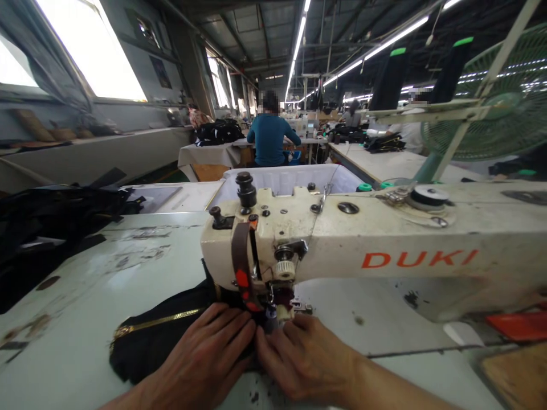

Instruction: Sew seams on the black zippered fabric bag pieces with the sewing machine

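Left hand [209, 347] flattish, fingers together, on black fabric piece [147, 343] with gold metal zipper [183, 314], lying on pale-green table [85, 285]; one end hidden by hands and cream metal sewing machine [333, 239]. Right hand [305, 353] curled, fingertips hidden, can't tell its grip.

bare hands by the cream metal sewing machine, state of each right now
Left hand: fingers laid on the black fabric piece with gold zipper; grip cannot be told.
Right hand: fingers curled inward; whether it holds anything is hidden.
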A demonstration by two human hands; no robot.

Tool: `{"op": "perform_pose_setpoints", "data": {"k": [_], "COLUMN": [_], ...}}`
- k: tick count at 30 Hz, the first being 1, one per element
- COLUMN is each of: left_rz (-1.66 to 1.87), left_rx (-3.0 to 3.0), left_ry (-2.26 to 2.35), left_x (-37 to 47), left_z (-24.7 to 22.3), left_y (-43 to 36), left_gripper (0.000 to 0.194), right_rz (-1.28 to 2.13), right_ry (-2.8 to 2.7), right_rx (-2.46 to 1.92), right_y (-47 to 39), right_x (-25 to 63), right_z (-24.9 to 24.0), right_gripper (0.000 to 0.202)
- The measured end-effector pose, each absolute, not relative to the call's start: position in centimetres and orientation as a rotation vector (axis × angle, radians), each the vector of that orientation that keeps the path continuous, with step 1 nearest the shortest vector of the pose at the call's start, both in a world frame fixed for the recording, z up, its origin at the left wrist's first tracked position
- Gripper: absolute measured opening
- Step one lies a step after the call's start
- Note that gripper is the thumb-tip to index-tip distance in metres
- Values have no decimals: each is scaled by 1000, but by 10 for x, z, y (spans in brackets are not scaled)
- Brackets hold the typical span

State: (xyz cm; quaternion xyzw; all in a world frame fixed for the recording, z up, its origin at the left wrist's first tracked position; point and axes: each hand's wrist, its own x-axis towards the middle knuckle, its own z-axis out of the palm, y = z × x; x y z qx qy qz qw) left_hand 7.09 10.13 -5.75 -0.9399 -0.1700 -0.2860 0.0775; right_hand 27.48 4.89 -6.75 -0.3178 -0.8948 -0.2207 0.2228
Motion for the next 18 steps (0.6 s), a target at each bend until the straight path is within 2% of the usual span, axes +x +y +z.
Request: {"op": "perform_pose_setpoints", "data": {"k": [6,12,18], "left_rz": [-849,-860,-791], "left_rx": [-2750,-2861,-2922], "left_ry": [-562,-537,-603], "left_x": [69,70,67], "left_z": [-58,-47,-49], "left_y": [102,99,94], "left_gripper": [36,26,26], "right_rz": [-613,-453,-416], "right_ry": [-2498,-2632,-2756], "right_rx": [-863,-899,-930], "right_y": [50,49,48], "right_x": [274,281,287], "right_z": [-68,-66,-61], "right_gripper": [28,24,42]}}
